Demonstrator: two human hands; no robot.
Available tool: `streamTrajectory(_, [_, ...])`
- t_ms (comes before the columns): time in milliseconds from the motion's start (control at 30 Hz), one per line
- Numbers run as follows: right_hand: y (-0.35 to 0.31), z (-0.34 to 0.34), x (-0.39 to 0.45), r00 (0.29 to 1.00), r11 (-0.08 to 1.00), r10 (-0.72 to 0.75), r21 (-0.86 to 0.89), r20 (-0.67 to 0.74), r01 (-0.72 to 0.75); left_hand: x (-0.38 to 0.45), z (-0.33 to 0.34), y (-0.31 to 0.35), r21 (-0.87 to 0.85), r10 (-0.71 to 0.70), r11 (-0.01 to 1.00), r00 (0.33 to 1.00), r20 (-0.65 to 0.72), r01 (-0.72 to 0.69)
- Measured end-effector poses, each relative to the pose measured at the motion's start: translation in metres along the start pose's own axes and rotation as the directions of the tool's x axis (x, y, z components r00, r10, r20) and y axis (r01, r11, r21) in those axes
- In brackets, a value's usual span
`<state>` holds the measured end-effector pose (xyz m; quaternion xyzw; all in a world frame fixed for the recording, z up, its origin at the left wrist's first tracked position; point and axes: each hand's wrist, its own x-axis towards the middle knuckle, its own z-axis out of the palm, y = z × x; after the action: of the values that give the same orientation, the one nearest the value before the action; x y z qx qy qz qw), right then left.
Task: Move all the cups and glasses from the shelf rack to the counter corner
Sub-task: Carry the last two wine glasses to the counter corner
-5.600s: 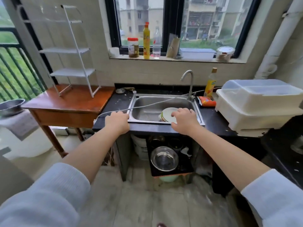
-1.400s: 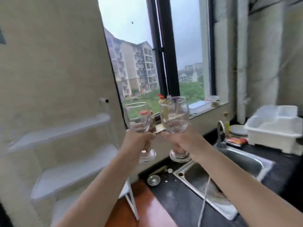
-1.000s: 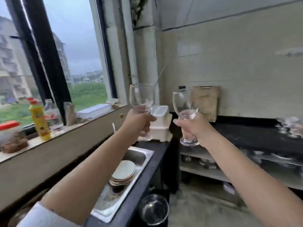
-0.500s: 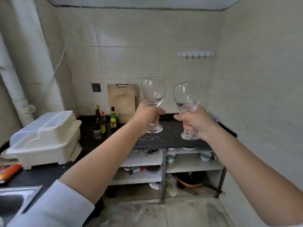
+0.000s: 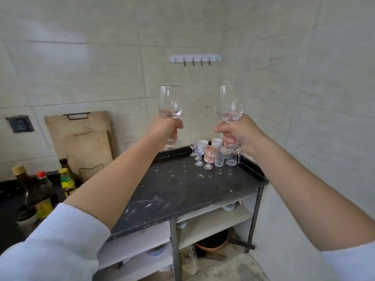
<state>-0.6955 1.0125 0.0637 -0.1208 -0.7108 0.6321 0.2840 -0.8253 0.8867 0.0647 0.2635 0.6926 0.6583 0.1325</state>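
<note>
Left hand [image 5: 166, 128] is wrapped in a fist around the stem of a clear wine glass [image 5: 170, 102], held upright and well above the black surface [image 5: 182, 191]. Its bowl is empty and see-through, and its round foot shows just below the fist. Right hand [image 5: 237, 132] is likewise clenched around the stem of a second clear wine glass [image 5: 229, 103], also upright and empty, its foot showing under the fingers. Both glasses hang in the air above the cluster of cups and glasses [image 5: 211, 153] that stands in the far corner of the surface, against the tiled walls. That cluster holds small stemmed glasses, two white cups, a pink cup and a clear handled mug. Left of the cluster a wooden cutting board [image 5: 81, 138] leans on the wall.
</note>
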Motion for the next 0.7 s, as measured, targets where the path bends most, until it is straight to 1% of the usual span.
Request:
streamTrajectory(100, [0.012, -0.008, 0.048, 1.000, 0.999, 0.006, 0.045, -0.006, -0.006, 0.053, 0.005, -0.010, 0.014, 0.012, 1.000, 0.999, 0.037, -0.012])
streamTrajectory(167, [0.020, -0.013, 0.071, 1.000, 0.999, 0.015, 0.047, 0.013, -0.015, 0.075, 0.010, -0.016, 0.042, 0.011, 0.999, 0.997, 0.073, -0.014])
streamTrajectory(267, [0.049, -0.015, 0.127, 0.999, 0.997, 0.032, 0.063, 0.010, -0.032, 0.128, 0.019, -0.039, 0.007, 0.028, 1.000, 0.989, 0.143, -0.029])
streamTrajectory(367, [0.075, -0.017, 0.179, 0.995, 0.985, 0.066, 0.157, 0.078, -0.077, 0.173, 0.026, -0.061, 0.009, 0.036, 0.999, 0.983, 0.182, -0.039])
streamTrajectory(433, [0.089, -0.019, 0.215, 0.989, 0.976, 0.082, 0.191, 0.121, -0.104, 0.206, 0.032, -0.073, 0.013, 0.034, 0.999, 0.983, 0.180, -0.037])
streamTrajectory(467, [0.097, -0.021, 0.233, 0.989, 0.976, 0.074, 0.196, 0.125, -0.098, 0.223, 0.034, -0.078, -0.015, 0.037, 0.999, 0.983, 0.181, -0.035])
streamTrajectory(533, [0.115, -0.029, 0.276, 0.990, 0.974, 0.080, 0.202, 0.118, -0.103, 0.263, 0.042, -0.088, -0.111, 0.039, 0.994, 0.987, 0.156, -0.022])
streamTrajectory(633, [0.136, -0.040, 0.331, 0.988, 0.971, 0.114, 0.196, 0.109, -0.133, 0.315, 0.050, -0.098, -0.245, 0.003, 0.969, 0.997, 0.080, 0.017])
streamTrajectory(700, [0.157, -0.048, 0.368, 0.986, 0.973, 0.125, 0.179, 0.107, -0.142, 0.347, 0.056, -0.113, -0.276, -0.013, 0.961, 0.999, 0.041, 0.023])
